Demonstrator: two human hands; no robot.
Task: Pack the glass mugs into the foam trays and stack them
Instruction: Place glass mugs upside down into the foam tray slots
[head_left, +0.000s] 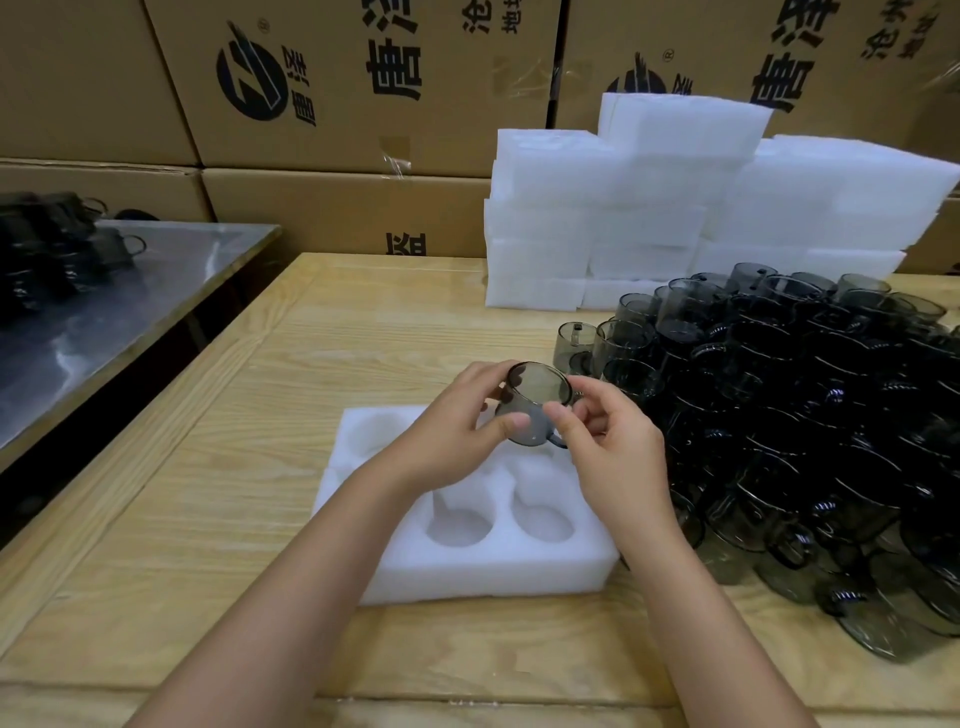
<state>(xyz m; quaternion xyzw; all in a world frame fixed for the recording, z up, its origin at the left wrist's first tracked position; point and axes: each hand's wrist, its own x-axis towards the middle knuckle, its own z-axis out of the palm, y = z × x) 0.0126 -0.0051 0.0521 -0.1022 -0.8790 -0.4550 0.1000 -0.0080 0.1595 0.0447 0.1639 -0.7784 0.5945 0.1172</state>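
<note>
A smoky glass mug (535, 400) is held in the air by both hands, above the far half of the foam tray (493, 582) and not yet in any pocket. The left hand (457, 415) wraps its fingers (511, 423) round the mug's body, thumb on the near wall. The right hand (608, 457) pinches the mug on the handle side. Whether it holds the handle itself or the glass beside it is hard to tell, since the thumb covers that spot.

The mug is tipped with its mouth toward the camera, probably so it can be checked or its handle turned to suit the pocket's shape before it goes down. The tray lies flat on the wooden surface (249, 467) directly before the person, and the pockets that show hold nothing, so packing of this tray looks barely begun.

The pile of loose mugs (805, 415) sits just to the right of the tray, within easy reach of the right hand. Spare foam trays (675, 208) are stacked behind it against the cardboard boxes (337, 104), ready for the next layer.
</note>
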